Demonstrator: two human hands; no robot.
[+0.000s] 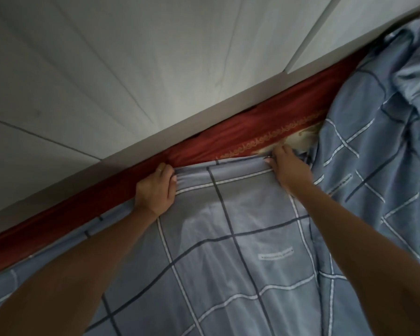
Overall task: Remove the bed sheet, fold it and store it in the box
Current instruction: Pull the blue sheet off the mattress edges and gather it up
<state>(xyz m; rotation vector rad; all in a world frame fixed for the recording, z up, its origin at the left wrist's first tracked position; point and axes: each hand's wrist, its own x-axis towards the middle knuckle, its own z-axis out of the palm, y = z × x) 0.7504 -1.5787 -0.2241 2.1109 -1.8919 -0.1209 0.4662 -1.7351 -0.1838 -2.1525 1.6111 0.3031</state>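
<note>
The removal looks only part done: the bed sheet [228,238] still lies on the red mattress [240,132], bunched at right. The left hand [155,187] and right hand [289,170] pinch its wall-side edge, apparently peeling it back. Folding and boxing remain; no box shows.

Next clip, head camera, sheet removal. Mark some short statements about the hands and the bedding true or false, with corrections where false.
1. The left hand grips the edge of the blue-grey checked bed sheet. True.
2. The right hand presses flat on the white panelled wall. False: it holds the sheet's edge too, clear of the wall.
3. Dark red fabric with a gold scroll border shows beyond the sheet's edge. True.
4. The sheet lies smooth and flat at the far right. False: it is bunched up in loose folds there.
5. A ring sits on a left-hand finger. True.
</note>
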